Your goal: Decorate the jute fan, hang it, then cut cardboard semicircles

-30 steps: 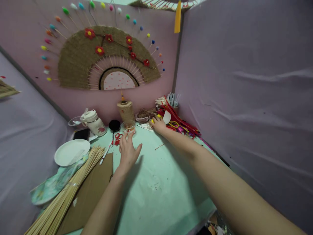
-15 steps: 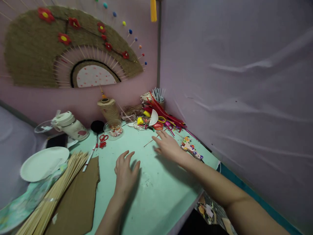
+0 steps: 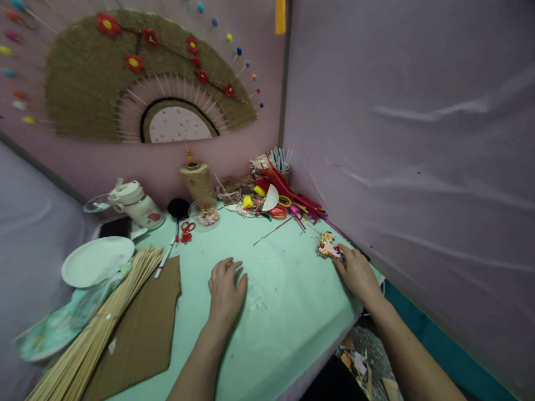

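Note:
At the right side of the table my right hand (image 3: 358, 274) is closed around the handle of a glue gun (image 3: 328, 245) with a colourful pattern. The gun lies on the tabletop, its handle mostly hidden under my fingers. My left hand (image 3: 228, 289) rests over the middle of the green tabletop (image 3: 276, 323), fingers apart and slightly curled, holding nothing. Beyond the hands, a thin red stick (image 3: 272, 231) lies on the table.
Red scissors (image 3: 187, 229), a clear cup of beads (image 3: 204, 216) and a twine spool (image 3: 198, 181) stand toward the back. Pipe cleaners (image 3: 295, 197) pile up in the corner. At left are bamboo sticks (image 3: 104, 317), cardboard (image 3: 146, 334), a white plate (image 3: 98, 262) and a bottle (image 3: 137, 206).
My right hand has moved right and toward me, from above the red stick to the glue gun's handle, and closed on it. The left hand stays open. The view has shifted slightly left.

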`<state>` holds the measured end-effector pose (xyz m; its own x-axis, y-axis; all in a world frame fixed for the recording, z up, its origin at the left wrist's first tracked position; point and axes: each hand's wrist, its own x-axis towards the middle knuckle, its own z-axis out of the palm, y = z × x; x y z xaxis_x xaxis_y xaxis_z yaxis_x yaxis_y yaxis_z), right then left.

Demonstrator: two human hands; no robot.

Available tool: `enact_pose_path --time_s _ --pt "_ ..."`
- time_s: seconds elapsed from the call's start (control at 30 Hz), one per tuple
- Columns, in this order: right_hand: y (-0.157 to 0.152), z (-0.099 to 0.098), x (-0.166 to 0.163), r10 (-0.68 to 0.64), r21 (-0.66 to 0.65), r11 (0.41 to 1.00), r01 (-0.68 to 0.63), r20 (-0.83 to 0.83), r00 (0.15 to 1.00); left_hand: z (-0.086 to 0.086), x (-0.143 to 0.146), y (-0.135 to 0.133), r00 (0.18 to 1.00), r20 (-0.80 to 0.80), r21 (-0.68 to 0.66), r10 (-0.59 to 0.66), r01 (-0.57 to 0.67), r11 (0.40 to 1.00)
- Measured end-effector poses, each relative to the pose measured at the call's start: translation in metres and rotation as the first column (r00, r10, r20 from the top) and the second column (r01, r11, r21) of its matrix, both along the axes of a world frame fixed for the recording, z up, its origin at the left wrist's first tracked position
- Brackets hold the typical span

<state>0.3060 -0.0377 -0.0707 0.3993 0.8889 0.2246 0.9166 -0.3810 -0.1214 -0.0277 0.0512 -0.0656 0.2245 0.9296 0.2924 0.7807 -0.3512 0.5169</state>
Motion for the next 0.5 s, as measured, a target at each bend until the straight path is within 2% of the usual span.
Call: enact_pose_path --time_s 0.17,0.23,0.3,0.33,0.4,0.47,0.5 --pt "-0.008 0.001 0.004 -0.062 -0.007 0.998 0.064 0.130 0.989 0.001 -0.005 0.001 0.999 0.002 -0.012 0.046 -0.046 0.999" --pt "-0.007 0.006 0.001 -0.065 0.053 0.997 0.056 0.199 0.978 0.002 -0.006 0.001 0.998 0.008 -0.027 0.056 -0.056 0.998" --pt "0.002 0.015 -0.010 -0.024 0.137 0.991 -0.005 0.209 0.978 0.003 -0.005 0.001 0.998 0.018 -0.039 0.056 -0.055 0.998" --pt "0.012 0.020 -0.018 0.036 0.170 0.983 -0.066 0.178 0.983 0.003 -0.005 0.000 0.998 0.023 -0.041 0.053 -0.052 0.998" --pt "0.040 0.027 -0.039 0.264 0.187 0.944 -0.272 0.072 0.962 0.003 -0.004 -0.001 0.998 0.032 -0.040 0.045 -0.044 0.998" --pt "0.075 0.029 -0.063 0.493 0.138 0.865 -0.483 -0.051 0.869 0.004 -0.004 -0.002 0.999 0.034 -0.038 0.040 -0.039 0.999" --pt "0.093 0.029 -0.075 0.563 0.104 0.826 -0.554 -0.095 0.821 0.004 -0.004 -0.002 0.999 0.035 -0.035 0.040 -0.039 0.999"
